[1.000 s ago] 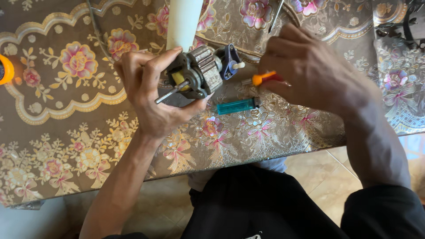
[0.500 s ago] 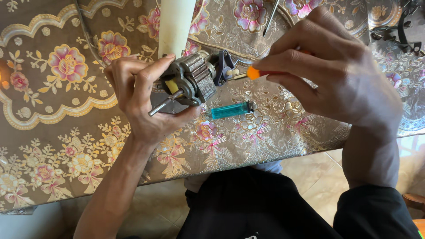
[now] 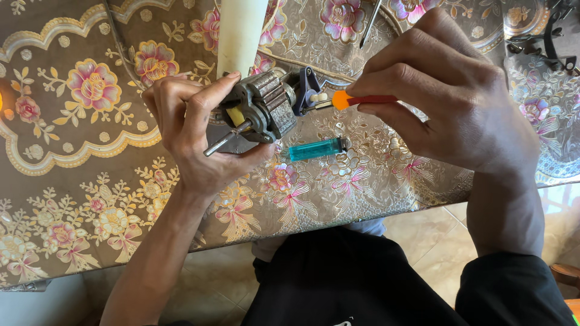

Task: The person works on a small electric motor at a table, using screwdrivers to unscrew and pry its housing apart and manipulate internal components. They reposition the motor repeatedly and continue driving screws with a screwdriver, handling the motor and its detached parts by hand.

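Left hand (image 3: 193, 136) clenched around small electric motor (image 3: 263, 108), held above floral tablecloth (image 3: 90, 199), shaft pointing toward person. Right hand (image 3: 447, 99) pinches orange-handled tool (image 3: 356, 99), tip at motor's blue end bracket (image 3: 308, 90). Teal lighter (image 3: 317, 148) lies on cloth just below. Cream cylinder (image 3: 241, 33) stands behind motor. Risk: tool tip slipping off bracket, gouging windings or thumb; cause, motor unsupported in hand.

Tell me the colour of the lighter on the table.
The lighter is see-through teal, clearest in the head view.

Even daylight, soft shadows, sharp focus
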`<state>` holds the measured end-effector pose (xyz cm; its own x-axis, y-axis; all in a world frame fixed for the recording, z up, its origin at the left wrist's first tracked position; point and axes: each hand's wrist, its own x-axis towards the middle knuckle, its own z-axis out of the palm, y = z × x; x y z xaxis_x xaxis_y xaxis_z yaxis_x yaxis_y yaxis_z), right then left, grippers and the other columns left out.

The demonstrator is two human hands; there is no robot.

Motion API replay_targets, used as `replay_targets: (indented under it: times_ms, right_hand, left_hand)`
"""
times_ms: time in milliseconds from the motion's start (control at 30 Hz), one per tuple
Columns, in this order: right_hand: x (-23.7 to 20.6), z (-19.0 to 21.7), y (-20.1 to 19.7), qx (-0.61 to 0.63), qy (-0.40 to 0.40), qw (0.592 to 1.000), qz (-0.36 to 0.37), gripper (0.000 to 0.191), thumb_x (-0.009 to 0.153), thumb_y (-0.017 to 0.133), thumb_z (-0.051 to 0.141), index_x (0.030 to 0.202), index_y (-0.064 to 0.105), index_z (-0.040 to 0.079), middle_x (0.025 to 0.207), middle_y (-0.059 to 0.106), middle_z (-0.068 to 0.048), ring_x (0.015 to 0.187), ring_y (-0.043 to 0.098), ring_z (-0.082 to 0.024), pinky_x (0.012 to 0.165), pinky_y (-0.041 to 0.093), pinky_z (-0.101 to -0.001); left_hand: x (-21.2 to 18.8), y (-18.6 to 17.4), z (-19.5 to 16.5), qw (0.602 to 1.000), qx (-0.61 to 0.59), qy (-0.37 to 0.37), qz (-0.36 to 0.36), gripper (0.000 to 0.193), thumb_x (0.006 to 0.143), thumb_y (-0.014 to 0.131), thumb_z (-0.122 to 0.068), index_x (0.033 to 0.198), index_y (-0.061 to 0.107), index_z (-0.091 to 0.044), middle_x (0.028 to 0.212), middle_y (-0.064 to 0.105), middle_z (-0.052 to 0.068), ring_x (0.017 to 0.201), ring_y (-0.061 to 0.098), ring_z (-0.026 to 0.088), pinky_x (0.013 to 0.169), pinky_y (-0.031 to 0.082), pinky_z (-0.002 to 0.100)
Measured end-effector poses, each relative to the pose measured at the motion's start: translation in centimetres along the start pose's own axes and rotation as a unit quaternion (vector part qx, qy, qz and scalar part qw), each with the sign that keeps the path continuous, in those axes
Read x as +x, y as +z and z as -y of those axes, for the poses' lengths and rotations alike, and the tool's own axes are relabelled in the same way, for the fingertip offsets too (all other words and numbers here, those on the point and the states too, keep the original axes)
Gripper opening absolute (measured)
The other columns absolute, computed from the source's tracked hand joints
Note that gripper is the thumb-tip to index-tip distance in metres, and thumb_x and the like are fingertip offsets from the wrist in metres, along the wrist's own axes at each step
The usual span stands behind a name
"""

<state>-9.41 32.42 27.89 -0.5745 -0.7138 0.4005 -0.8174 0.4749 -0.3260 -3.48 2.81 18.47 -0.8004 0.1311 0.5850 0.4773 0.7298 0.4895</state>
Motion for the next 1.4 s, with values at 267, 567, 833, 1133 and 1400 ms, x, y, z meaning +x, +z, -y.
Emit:
replay_targets:
  times_ms: [267,567,833,1133,1400]
  right_hand:
    - [0.1,0.2,0.0,0.006,-0.002,1.000,-0.005,0.021,0.088,0.091,0.011,0.102,0.076,0.006,0.100,0.068,-0.006,0.093,0.062,-0.023,0.077,0.051,-0.0356]
    - [0.2,0.3,0.0,0.004,-0.002,1.000,-0.008,0.021,0.088,0.091,0.011,0.102,0.076,0.006,0.100,0.068,-0.006,0.094,0.062,-0.022,0.077,0.051,-0.0355]
    - [0.3,0.4,0.0,0.003,-0.021,1.000,-0.014,0.019,0.087,0.091,0.011,0.098,0.076,0.005,0.097,0.068,-0.006,0.093,0.062,-0.024,0.077,0.051,-0.0364]
    - [0.8,0.8,-0.1,-0.006,-0.033,0.999,-0.013,0.018,0.081,0.091,0.011,0.091,0.077,0.004,0.092,0.068,-0.006,0.086,0.060,-0.024,0.071,0.049,-0.0367]
    - [1.1,0.8,0.0,-0.004,-0.043,0.999,-0.011,0.018,0.080,0.090,0.010,0.091,0.078,0.002,0.089,0.068,-0.007,0.083,0.058,-0.024,0.069,0.048,-0.0372]
  left_hand:
    - [0.1,0.1,0.0,1.000,-0.002,0.000,0.000,0.072,0.071,0.099,-0.036,0.131,0.067,-0.015,0.104,0.051,0.001,0.100,0.050,0.022,0.099,0.035,0.040]
    - [0.1,0.1,0.0,1.000,0.002,0.000,-0.002,0.073,0.070,0.100,-0.039,0.131,0.067,-0.014,0.105,0.052,0.001,0.099,0.051,0.022,0.098,0.035,0.041]
    - [0.0,0.2,-0.1,1.000,-0.004,-0.004,-0.006,0.074,0.070,0.099,-0.040,0.131,0.067,-0.015,0.105,0.049,0.003,0.102,0.049,0.023,0.100,0.036,0.041]
    - [0.1,0.2,0.0,1.000,0.002,0.000,-0.005,0.072,0.070,0.098,-0.039,0.131,0.067,-0.015,0.106,0.051,0.001,0.100,0.050,0.022,0.099,0.035,0.041]
    - [0.2,0.2,0.0,1.000,0.001,-0.001,-0.003,0.072,0.071,0.098,-0.038,0.131,0.066,-0.015,0.106,0.051,0.002,0.101,0.050,0.022,0.098,0.036,0.040]
